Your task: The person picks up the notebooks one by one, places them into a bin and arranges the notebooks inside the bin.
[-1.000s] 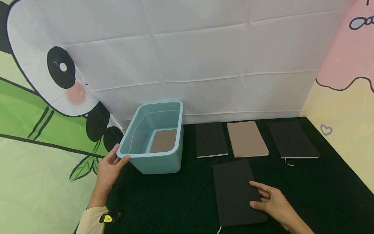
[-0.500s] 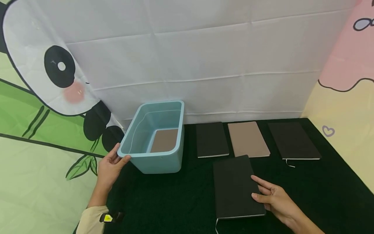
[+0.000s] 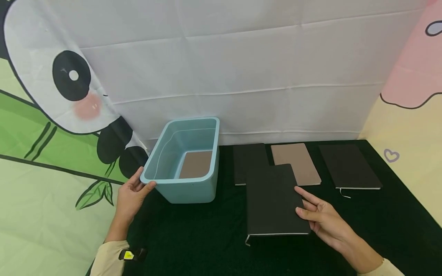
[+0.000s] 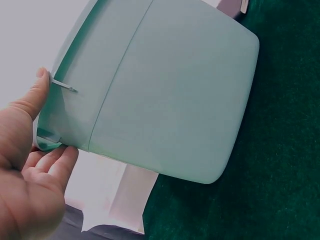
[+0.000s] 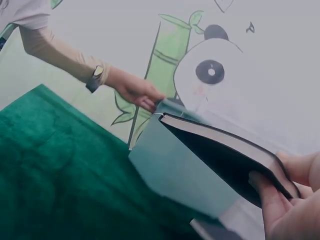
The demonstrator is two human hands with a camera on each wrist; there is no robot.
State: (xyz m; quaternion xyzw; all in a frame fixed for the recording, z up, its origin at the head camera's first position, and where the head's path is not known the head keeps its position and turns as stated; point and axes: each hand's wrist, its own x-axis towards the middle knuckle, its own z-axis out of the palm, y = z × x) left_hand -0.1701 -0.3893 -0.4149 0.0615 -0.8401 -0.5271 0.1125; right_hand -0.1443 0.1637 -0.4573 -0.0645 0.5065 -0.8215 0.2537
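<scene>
My right hand [image 3: 328,222] pinches the right edge of a black notebook [image 3: 272,203] raised above the cloth, a ribbon dangling from its lower left corner. In the right wrist view the thumb and fingers clasp the notebook [image 5: 220,150] from both faces. At the left, my left hand [image 3: 129,199] grips the near left corner of a blue bin [image 3: 186,191]; the left wrist view shows fingers of that hand [image 4: 35,165] around the bin's rim [image 4: 45,120]. A brown notebook [image 3: 196,165] lies on the bin's floor.
Behind the held notebook lie a black notebook [image 3: 250,155], partly covered, and a tan one [image 3: 297,163]. Another black notebook [image 3: 348,166] with a ribbon is at the right. Dark green cloth [image 3: 193,241] covers the table; a white fabric backdrop [image 3: 241,69] stands behind.
The black notebook in my right hand has risen off the cloth and moved away from me, now overlapping the notebooks behind in view. My left hand still holds the bin's corner.
</scene>
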